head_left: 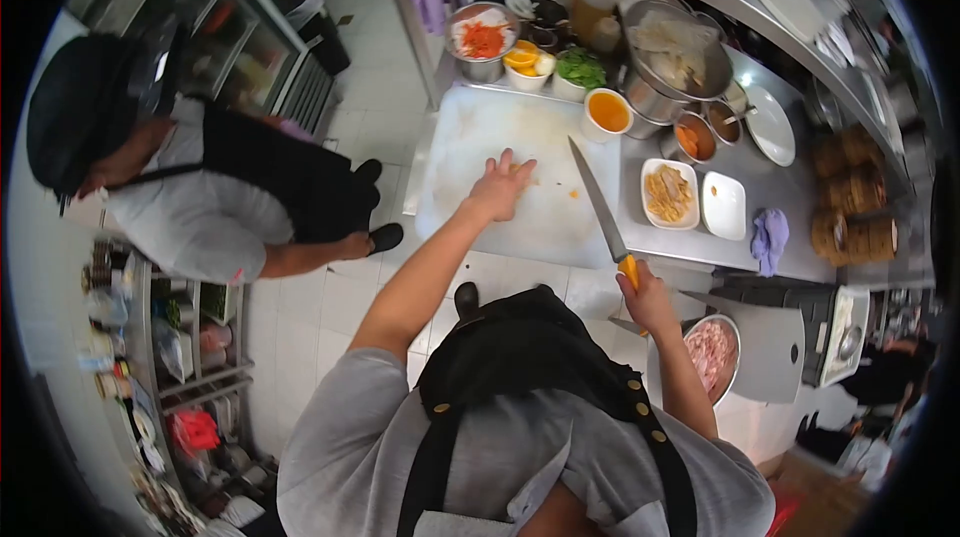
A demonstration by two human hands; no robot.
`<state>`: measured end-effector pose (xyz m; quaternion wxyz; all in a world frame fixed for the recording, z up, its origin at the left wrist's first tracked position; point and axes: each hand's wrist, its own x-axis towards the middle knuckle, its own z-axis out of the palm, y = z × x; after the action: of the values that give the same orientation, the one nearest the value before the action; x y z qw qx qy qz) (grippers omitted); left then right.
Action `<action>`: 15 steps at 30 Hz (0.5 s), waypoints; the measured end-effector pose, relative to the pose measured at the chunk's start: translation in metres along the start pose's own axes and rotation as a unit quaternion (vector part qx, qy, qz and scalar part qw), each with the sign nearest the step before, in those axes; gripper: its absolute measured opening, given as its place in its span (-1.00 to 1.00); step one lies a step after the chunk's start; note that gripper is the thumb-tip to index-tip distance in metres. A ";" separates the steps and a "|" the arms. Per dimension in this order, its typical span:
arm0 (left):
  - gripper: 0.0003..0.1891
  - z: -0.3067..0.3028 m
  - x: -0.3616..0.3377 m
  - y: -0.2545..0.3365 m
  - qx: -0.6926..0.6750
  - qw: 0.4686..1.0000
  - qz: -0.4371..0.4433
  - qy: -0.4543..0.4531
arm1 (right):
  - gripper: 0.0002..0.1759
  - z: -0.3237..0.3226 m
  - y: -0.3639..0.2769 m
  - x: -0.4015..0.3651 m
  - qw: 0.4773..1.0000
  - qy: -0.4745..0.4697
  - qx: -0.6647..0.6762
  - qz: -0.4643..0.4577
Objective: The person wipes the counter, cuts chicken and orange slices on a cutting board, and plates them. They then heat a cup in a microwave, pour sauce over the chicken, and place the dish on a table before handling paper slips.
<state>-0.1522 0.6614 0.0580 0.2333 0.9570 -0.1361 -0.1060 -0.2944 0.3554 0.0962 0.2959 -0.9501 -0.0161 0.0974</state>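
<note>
A white cutting board (462,152) lies on the steel counter. My left hand (500,185) is over its middle, fingers bent down at a few small orange-yellow bits; whether it grips any is hidden. My right hand (648,299) is closed on the yellow handle of a long knife (598,199), whose blade points up and left across the board's right part. A white tub of orange liquid (607,113) stands at the board's top right corner. Right of the board are a square dish of yellowish pieces (668,194) and a white dish (723,206) holding one small bit.
Behind the board stand a metal bowl (482,41), a tub of greens (580,71) and a large pot (678,52). A purple cloth (769,241) lies at right. A bowl of raw meat (712,359) is beside my right forearm. Another person (200,172) stands at left.
</note>
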 end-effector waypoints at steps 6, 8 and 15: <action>-0.33 -0.013 0.026 0.010 0.089 0.975 0.064 -0.191 | -0.57 0.014 -0.022 0.061 0.996 0.033 -0.082 0.030; -0.36 -0.002 0.017 -0.002 0.080 0.986 0.072 -0.128 | -0.56 0.028 -0.025 0.103 0.992 0.048 -0.120 -0.012; -0.30 -0.022 0.022 0.033 0.005 0.994 0.074 -0.075 | -0.39 0.020 -0.035 0.145 0.980 0.154 -0.085 -0.096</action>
<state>-0.1326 0.6350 0.0894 0.2247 0.9347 -0.2246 -0.1596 -0.1552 0.4080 0.0744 0.2207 -0.9695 -0.0698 -0.0804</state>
